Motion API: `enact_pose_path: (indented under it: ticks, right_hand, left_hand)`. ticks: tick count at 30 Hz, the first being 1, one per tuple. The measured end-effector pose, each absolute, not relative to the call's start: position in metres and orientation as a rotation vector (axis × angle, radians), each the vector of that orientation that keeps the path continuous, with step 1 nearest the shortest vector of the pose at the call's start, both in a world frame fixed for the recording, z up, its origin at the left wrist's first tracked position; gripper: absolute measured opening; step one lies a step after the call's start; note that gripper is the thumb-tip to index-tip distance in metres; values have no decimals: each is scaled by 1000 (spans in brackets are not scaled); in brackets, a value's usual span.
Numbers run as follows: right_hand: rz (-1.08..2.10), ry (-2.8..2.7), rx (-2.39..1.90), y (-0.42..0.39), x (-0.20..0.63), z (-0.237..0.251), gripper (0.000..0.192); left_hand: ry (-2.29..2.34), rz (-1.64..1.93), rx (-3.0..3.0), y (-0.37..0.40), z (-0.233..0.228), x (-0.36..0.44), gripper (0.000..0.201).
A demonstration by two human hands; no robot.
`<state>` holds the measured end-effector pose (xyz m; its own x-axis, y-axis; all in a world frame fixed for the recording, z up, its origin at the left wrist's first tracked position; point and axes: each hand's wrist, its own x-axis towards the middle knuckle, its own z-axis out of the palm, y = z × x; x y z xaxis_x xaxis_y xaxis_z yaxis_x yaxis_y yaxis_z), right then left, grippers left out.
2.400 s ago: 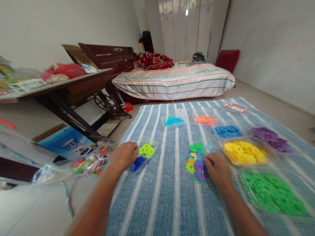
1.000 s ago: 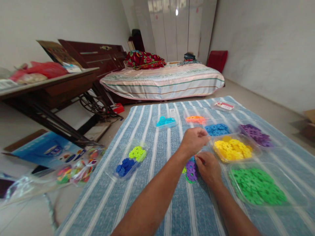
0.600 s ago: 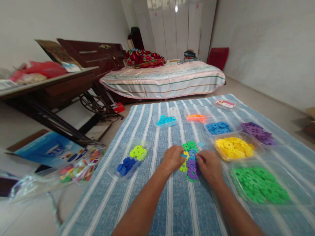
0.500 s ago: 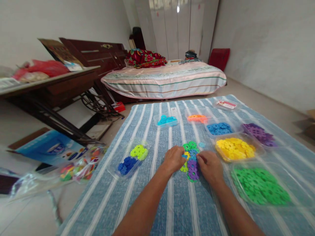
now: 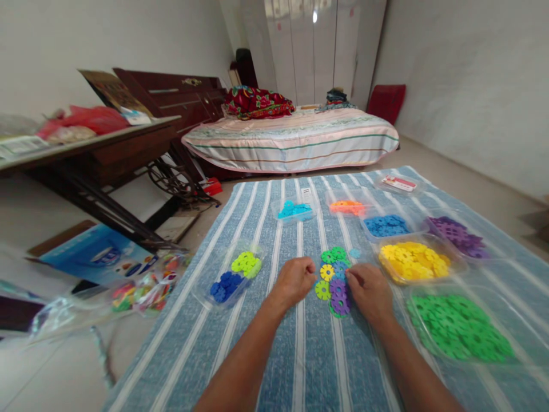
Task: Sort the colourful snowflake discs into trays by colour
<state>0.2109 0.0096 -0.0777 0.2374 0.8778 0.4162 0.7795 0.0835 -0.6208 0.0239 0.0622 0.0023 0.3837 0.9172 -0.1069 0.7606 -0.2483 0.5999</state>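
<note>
striped mat (image 5: 300,355): both hands curled beside discs (image 5: 333,280).

Matt plastic discs (image 5: 334,280); woven cloth mat (image 5: 309,355).

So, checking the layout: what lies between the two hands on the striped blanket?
In the head view, a small mixed-colour pile of plastic snowflake discs lies between the left hand and right hand.

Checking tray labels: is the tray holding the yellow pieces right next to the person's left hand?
No, the tray of yellow pieces sits beyond the right hand; the left hand is nearer the lime-and-blue tray.
</note>
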Motion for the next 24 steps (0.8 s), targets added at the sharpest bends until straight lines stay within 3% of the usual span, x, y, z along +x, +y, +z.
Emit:
enact_pose_path:
  ticks: [12,19,24]
  right_hand:
    - [155,-1559,-1686,7,212,-80,25]
    - [140,-1565,-1688,9,212,-82,27]
    - [172,-1570,-1677,9,211,-85,27]
  left_hand:
    - [1731,536,1896,53,67,-73,11]
    - [1644,667,1743,62,50,-73,11]
    - [1617,794,1705,114,45,-33,7]
